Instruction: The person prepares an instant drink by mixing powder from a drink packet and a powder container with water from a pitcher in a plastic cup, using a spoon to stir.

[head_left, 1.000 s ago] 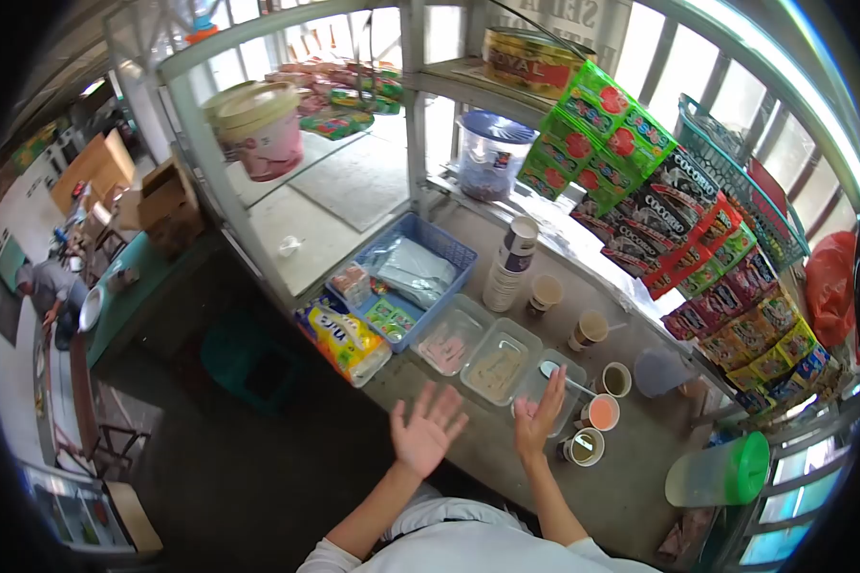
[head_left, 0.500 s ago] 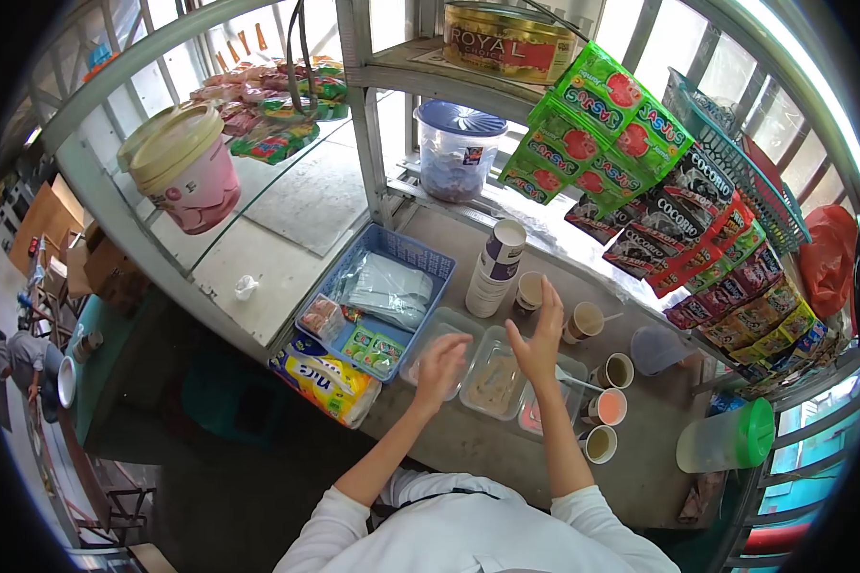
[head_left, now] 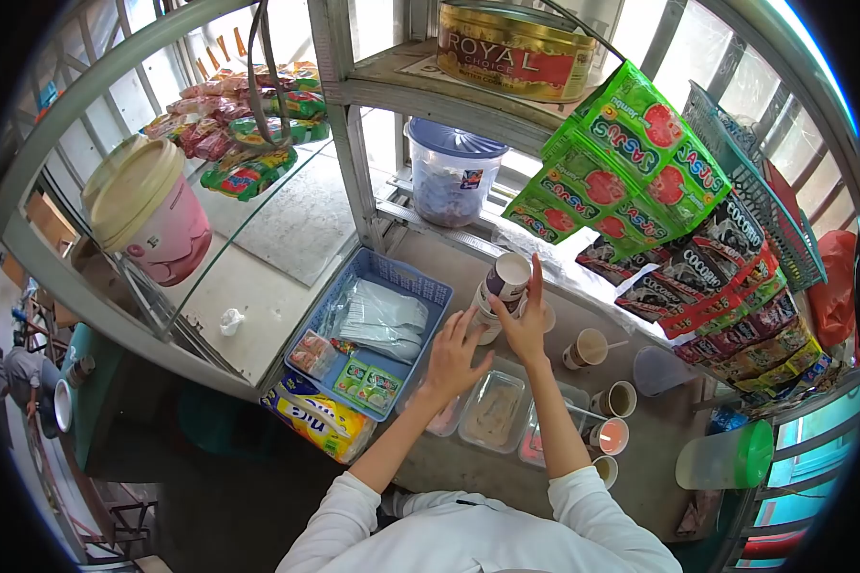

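A tall stack of paper cups (head_left: 506, 277) stands behind the plastic tubs, its lower part hidden by my hands. My left hand (head_left: 456, 361) is at the stack's lower left, fingers spread. At the stack's right side is my right hand (head_left: 523, 320), thumb and fingers apart, overlapping it in the view. Below my hands sits a clear tub with brownish contents (head_left: 492, 411). A tub with pink contents (head_left: 533, 444) is partly behind my right forearm. To the right stand an upright cup with a stirrer (head_left: 586, 350), a dark-filled cup (head_left: 618, 399) and a cup of pink liquid (head_left: 610, 436).
A blue basket (head_left: 406, 277) holds wrapped plastic spoons and sachets. Green sachets (head_left: 631, 162) hang at upper right. A lidded tub (head_left: 456, 172) stands behind. A green-lidded jug (head_left: 726, 449) is at right. Far left, another person (head_left: 21, 372) is visible.
Both hands have moved forward to the stack of cups, and my left hand's fingers have spread. The view has shifted slightly.
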